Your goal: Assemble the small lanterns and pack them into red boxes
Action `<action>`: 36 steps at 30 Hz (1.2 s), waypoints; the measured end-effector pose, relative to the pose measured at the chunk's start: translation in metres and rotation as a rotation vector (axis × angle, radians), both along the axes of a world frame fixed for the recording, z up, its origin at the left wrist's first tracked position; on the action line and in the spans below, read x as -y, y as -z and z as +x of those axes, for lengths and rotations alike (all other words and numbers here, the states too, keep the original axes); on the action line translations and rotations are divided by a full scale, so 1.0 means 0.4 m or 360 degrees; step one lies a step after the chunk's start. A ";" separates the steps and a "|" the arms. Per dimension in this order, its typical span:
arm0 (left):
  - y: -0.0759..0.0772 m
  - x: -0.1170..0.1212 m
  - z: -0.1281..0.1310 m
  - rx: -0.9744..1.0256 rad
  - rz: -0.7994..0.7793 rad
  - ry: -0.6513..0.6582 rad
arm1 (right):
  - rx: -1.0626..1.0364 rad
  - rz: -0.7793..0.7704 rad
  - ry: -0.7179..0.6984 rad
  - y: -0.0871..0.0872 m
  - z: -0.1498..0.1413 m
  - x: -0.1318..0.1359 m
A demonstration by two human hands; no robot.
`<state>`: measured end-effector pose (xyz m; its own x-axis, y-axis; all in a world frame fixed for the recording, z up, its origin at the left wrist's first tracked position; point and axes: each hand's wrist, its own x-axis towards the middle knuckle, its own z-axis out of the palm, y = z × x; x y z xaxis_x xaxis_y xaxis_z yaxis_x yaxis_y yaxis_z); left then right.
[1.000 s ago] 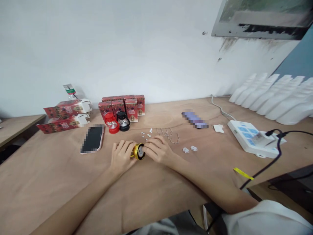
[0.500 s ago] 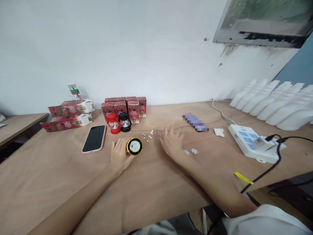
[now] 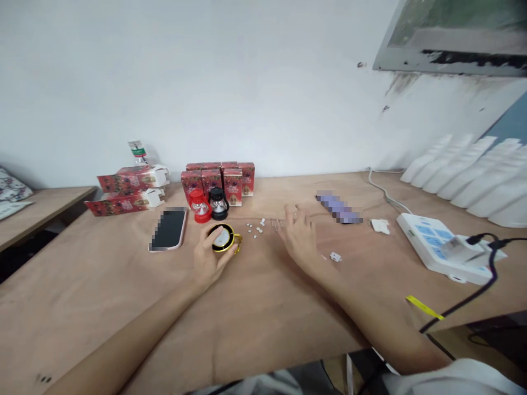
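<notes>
On the left side of the brown tabletop (image 3: 164,329), two opened red printed cardboard cartons (image 3: 119,204) are lying beside one dark-screened phone in a pale pink case (image 3: 169,227). Farther right, seven small upright red printed boxes (image 3: 212,184) are standing in two rows, four behind three; one red plastic lantern (image 3: 200,207) and one black plastic lantern (image 3: 218,204) are standing before them. The left hand (image 3: 206,262) is gripping one gold lantern with a black-ringed base (image 3: 223,240), base facing up, between thumb and fingers. Its pale round insert is sitting inside the ring; whether it is fastened, one cannot tell. The work appears to be partway along, with parts lying outside: about six small white discs (image 3: 255,236), one small white forked piece (image 3: 262,222) and thin bent metal wires (image 3: 277,224), partly hidden and uncountable. Above the wires, the right hand (image 3: 301,238) is spreading its fingers, apparently pinching nothing; contact is unclear. Beyond, one small white square plate (image 3: 335,257) is lying plainly visible, a second pale piece half-hidden by the wrist, and one purple phone (image 3: 338,207) is resting behind.
</notes>
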<state>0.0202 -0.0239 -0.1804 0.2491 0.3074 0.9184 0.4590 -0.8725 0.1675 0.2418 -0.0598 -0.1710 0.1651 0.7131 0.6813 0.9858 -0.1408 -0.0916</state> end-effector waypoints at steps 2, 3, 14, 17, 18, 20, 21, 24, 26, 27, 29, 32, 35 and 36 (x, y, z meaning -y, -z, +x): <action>-0.001 0.000 -0.001 0.0033 -0.0032 -0.0013 | -0.0106 0.0156 -0.0307 -0.001 -0.026 0.011; -0.001 0.001 -0.001 0.0045 -0.0051 -0.0031 | -0.0171 0.0217 -0.0500 0.004 -0.040 0.017; -0.008 -0.013 0.004 0.0531 -0.0912 0.0212 | -0.0882 0.0184 -0.1301 0.048 -0.091 0.046; -0.015 -0.017 0.012 0.0943 -0.1359 0.0408 | -0.0825 0.0199 -0.1335 0.054 -0.090 0.040; -0.017 -0.018 0.015 0.1112 -0.1520 0.0473 | -0.0805 0.0189 -0.1342 0.057 -0.089 0.038; -0.023 -0.019 0.020 0.1428 -0.1809 0.0565 | -0.0743 0.0181 -0.1336 0.061 -0.085 0.034; -0.027 -0.020 0.022 0.1558 -0.1912 0.0580 | -0.0696 0.0174 -0.1328 0.061 -0.082 0.032; -0.040 -0.024 0.026 0.1786 -0.2034 0.0559 | -0.0533 0.0108 -0.1323 0.057 -0.073 0.034; -0.049 -0.025 0.029 0.1878 -0.2036 0.0547 | -0.0428 -0.0022 -0.1360 0.051 -0.069 0.037; -0.053 -0.025 0.030 0.1920 -0.2032 0.0542 | -0.0376 -0.0092 -0.1378 0.049 -0.068 0.039; -0.059 -0.024 0.033 0.2010 -0.2017 0.0520 | -0.0258 -0.0167 -0.1397 0.047 -0.069 0.040; -0.065 -0.022 0.035 0.2090 -0.2028 0.0475 | 0.0020 -0.0059 -0.1403 0.050 -0.075 0.039; -0.065 -0.024 0.032 0.2103 -0.2075 0.0475 | 0.0327 0.0021 -0.1474 0.053 -0.083 0.043; -0.063 -0.025 0.030 0.2086 -0.2084 0.0492 | 0.0391 0.0002 -0.1522 0.051 -0.086 0.047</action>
